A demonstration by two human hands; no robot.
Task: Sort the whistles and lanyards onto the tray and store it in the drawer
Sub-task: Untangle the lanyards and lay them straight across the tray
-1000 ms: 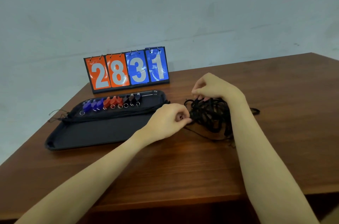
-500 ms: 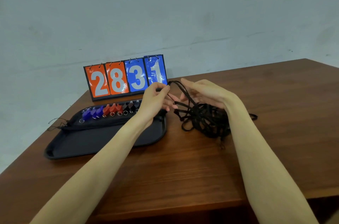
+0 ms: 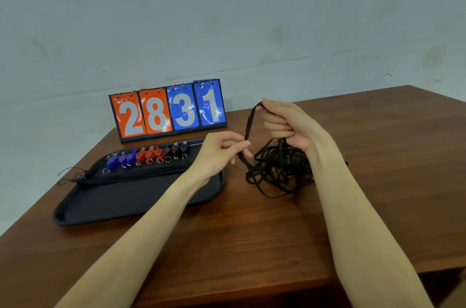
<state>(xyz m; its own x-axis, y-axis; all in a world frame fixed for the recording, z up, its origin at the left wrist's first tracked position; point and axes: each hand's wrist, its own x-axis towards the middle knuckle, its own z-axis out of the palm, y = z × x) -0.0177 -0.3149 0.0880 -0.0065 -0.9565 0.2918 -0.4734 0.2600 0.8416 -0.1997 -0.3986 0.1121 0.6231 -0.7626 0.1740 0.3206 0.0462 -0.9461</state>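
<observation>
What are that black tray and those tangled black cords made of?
The tray looks like matte black plastic, going by its smooth moulded rim. The cords look like flat woven fabric, limp and dull where they drape; I can't tell the fibre.

I see my right hand [image 3: 285, 123] raised, gripping a black lanyard loop [image 3: 249, 126], my left hand [image 3: 222, 149] pinching it lower down. The tangled lanyards [image 3: 277, 171] lie on the table [image 3: 252, 232] beside the tray [image 3: 131, 196] of whistles [image 3: 148, 155].

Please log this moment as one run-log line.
step: untangling lanyards | left hand: pinching strand | right hand: holding loop up | lanyard pile: on table | whistles: rowed on tray
</observation>
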